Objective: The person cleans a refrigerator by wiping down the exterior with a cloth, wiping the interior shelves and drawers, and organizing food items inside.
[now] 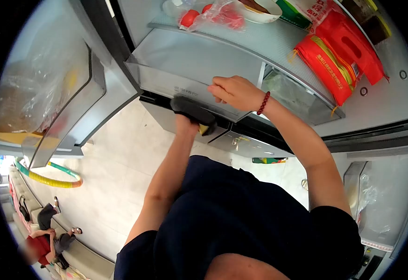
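An open refrigerator [395, 105] surrounds a clear drawer [159, 83]. At its rim, the right hand [235, 91] has fingers curled, perhaps steadying it; whether gripping, I cannot tell. By its front, the left hand [184, 123] clasps a blurred dark pad [195, 108].

Can see one dark item [189, 106], blackish grey, elongated, w/ rounded L end and small yellow part near lower R end. Is blurred; cannot tell exact type or material. Lies slantwise, from upper L to lower R, in L hand [190, 122], just before lower front of clear drawer [159, 84]. Cannot tell if touching. For drawer, note see-through front w/ tiny print approx. mid-width, too small for reading. Is seen from above, w/ front slanting down toward R.
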Available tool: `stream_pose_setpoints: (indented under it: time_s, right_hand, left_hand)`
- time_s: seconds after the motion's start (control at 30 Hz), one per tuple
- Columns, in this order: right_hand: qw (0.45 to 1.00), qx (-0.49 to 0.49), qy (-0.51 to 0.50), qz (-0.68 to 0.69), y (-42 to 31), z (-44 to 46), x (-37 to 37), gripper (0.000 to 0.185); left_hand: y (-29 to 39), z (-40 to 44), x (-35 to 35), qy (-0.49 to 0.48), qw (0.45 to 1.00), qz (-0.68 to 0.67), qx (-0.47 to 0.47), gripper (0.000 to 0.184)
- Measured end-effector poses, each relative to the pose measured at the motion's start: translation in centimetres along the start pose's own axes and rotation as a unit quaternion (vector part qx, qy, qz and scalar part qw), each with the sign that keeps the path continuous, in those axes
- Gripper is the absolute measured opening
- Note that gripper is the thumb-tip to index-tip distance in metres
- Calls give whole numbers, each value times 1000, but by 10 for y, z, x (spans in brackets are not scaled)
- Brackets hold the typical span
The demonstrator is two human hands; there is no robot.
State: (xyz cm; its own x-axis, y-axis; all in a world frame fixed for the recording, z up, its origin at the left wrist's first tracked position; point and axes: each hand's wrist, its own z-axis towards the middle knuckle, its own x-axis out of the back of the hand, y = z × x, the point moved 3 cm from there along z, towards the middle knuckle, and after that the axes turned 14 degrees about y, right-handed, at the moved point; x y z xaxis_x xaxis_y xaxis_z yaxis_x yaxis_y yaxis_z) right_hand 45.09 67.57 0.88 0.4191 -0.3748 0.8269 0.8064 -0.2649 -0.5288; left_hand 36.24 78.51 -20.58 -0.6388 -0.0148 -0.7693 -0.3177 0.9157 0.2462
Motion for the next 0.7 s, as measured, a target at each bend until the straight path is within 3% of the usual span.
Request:
stream_pose_setpoints:
  time_s: [0.2, 0.33, 0.43, 0.53, 0.57, 0.67, 0.7]
  right_hand:
    - [1000, 4, 6, -27, -5, -1, 4, 38]
    - [999, -6, 5, -44, -5, -1, 2, 37]
    - [999, -6, 16, -40, -6, -4, 4, 38]
    - [999, 11, 20, -44, -3, -6, 4, 38]
    - [999, 5, 19, -38, -2, -7, 4, 39]
    - [999, 0, 18, -32, -1, -5, 2, 39]
    - [999, 2, 18, -38, -1, -5, 2, 40]
  left_hand:
    - [-73, -44, 2, -57, 982, 42, 177, 42]
    - [-106, -45, 14, -92, 971, 108, 191, 45]
    - [-89, -47, 3, -142, 965, 43, 217, 47]
    - [-44, -44, -12, -186, 970, -22, 157, 48]
    - [-30, -23, 2, -75, 990, 7, 122, 51]
    - [18, 12, 8, -92, 995, 17, -23, 51]
    - [38, -2, -8, -31, 999, -5, -32, 49]
